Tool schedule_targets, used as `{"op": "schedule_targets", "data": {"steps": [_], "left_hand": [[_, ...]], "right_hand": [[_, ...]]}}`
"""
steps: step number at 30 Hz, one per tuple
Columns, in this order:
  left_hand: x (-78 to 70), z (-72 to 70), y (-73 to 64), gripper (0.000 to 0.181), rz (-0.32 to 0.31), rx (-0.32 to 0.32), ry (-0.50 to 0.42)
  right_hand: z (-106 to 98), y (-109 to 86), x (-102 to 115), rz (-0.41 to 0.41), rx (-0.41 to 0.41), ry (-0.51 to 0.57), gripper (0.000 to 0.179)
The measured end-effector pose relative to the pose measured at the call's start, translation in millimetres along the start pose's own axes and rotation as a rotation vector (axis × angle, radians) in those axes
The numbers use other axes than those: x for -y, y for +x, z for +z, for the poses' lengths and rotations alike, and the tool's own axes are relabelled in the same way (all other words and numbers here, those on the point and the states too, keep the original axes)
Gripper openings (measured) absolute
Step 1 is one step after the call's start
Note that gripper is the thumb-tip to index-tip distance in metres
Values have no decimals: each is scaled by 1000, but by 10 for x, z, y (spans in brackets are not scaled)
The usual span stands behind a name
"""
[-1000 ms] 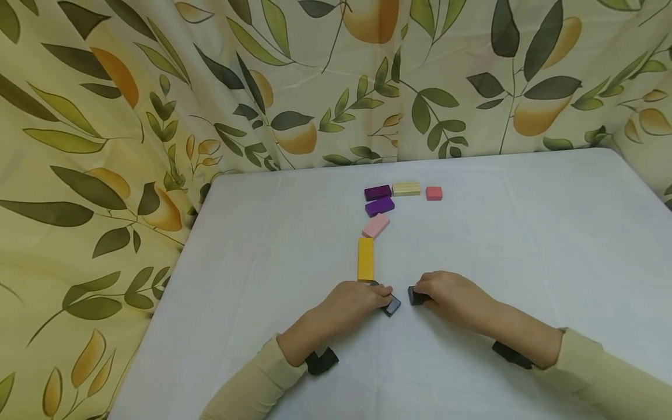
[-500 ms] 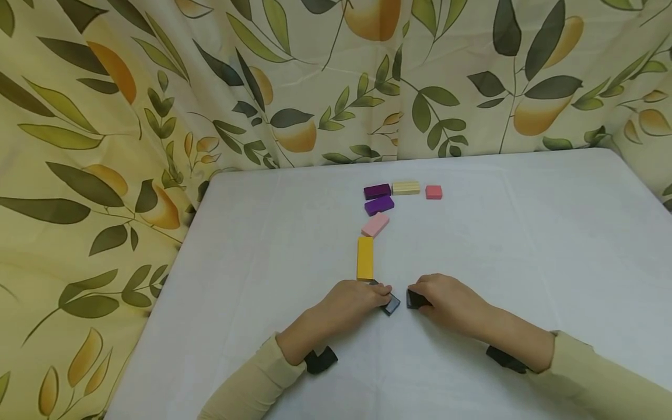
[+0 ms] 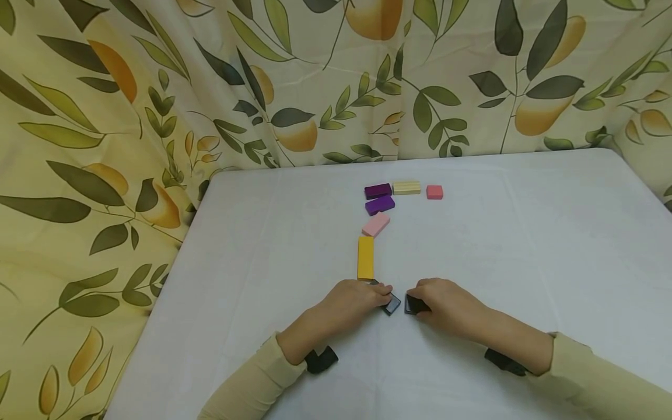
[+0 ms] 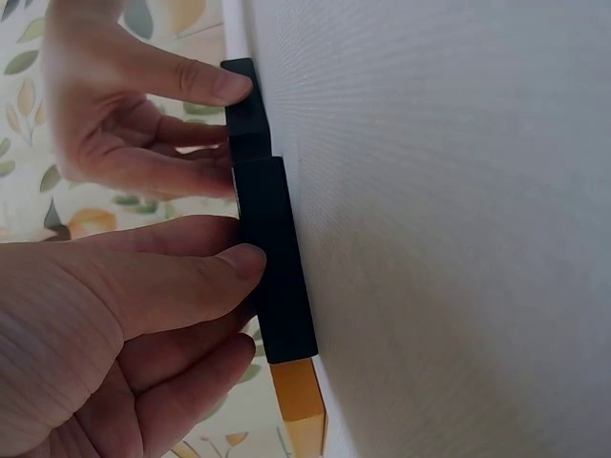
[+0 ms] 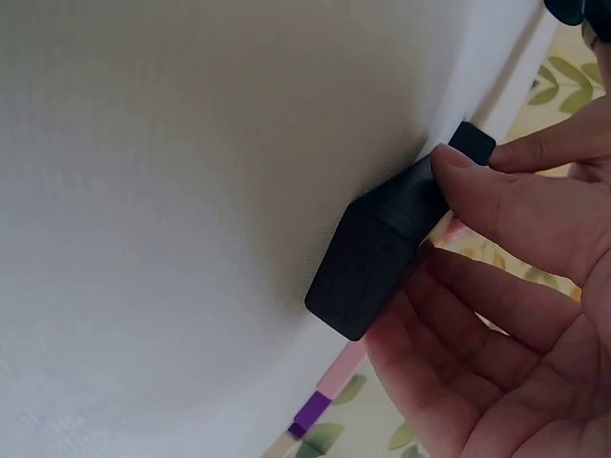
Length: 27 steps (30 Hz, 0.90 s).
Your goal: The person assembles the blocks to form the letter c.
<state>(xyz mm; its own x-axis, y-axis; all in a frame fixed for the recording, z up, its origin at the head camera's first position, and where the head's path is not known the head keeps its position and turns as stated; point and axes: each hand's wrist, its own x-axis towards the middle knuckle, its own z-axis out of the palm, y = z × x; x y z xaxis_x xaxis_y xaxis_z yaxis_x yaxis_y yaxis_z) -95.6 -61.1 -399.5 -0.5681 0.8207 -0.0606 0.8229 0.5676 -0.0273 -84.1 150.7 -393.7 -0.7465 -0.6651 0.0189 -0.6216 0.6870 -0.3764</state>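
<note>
My left hand (image 3: 352, 300) pinches a dark rectangular block (image 3: 391, 304) that lies slantwise on the white table, thumb on one side and fingers behind it. At the block's far end, a yellow block (image 3: 366, 258) meets it. Just to the right, my right hand (image 3: 451, 303) grips a second black block (image 3: 413, 305) between thumb and fingers. A narrow gap parts the two black blocks in the head view. The left wrist view has the left hand's black block (image 4: 277, 258) overlapping the other black block (image 4: 246, 110). The right wrist view gives the right hand's black block (image 5: 377, 243) an angled face.
Beyond the yellow block, a pink block (image 3: 375, 224), a violet block (image 3: 380, 205) and a dark purple block (image 3: 378, 191) continue the chain on the table (image 3: 283, 233). A cream block (image 3: 406, 188) and a coral block (image 3: 434, 192) lie to their right. A patterned curtain (image 3: 336, 87) hangs behind.
My right hand has shifted slightly left and nearer to me with its black block, bringing it closer to the left one. The left hand and its block stay put.
</note>
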Motion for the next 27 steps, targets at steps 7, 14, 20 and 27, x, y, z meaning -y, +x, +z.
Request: {"op": "schedule_targets", "data": {"steps": [7,14,20,27], "left_hand": [[1,7,1,34,-4,4,3],[6,1,-4,34,-6,0,1],[6,2,-7,34,-3,-3,-9],[9,8,0,34,2,-4,-11]], "right_hand": [[23,-5,19,8,0,21,24],[37,6,26,-14,3,74,28],[47,9,46,-8,8,88,28],[58,6,63,-6,8,74,28]]}}
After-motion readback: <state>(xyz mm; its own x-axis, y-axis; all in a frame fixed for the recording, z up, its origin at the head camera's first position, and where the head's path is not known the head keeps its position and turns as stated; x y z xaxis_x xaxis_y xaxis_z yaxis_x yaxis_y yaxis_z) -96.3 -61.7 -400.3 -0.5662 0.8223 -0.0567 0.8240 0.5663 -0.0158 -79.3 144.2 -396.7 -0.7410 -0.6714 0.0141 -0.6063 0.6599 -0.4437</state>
